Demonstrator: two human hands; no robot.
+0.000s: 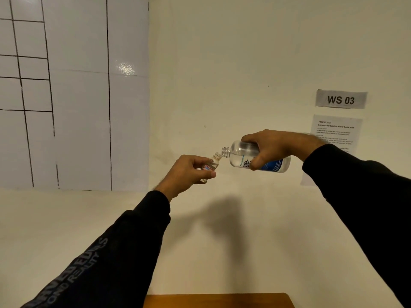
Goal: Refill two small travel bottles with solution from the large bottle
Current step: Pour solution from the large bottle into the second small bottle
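The large solution bottle (255, 157) is being gripped by the right hand (275, 147) and tipped sideways. Its open neck is being held just beside the mouth of the small travel bottle (211, 166), which is being pinched in the left hand (186, 174).

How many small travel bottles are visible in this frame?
1. The small travel bottle is held tilted in the left hand, its mouth at the large bottle's neck. The second is out of view.

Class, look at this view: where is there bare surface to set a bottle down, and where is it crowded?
Only a bare strip of the brown tabletop shows, at the bottom edge between the two sleeves. The rest of the table is out of view. It is crowded up in the air, where the left hand tilts the small bottle to the large bottle in the right hand.
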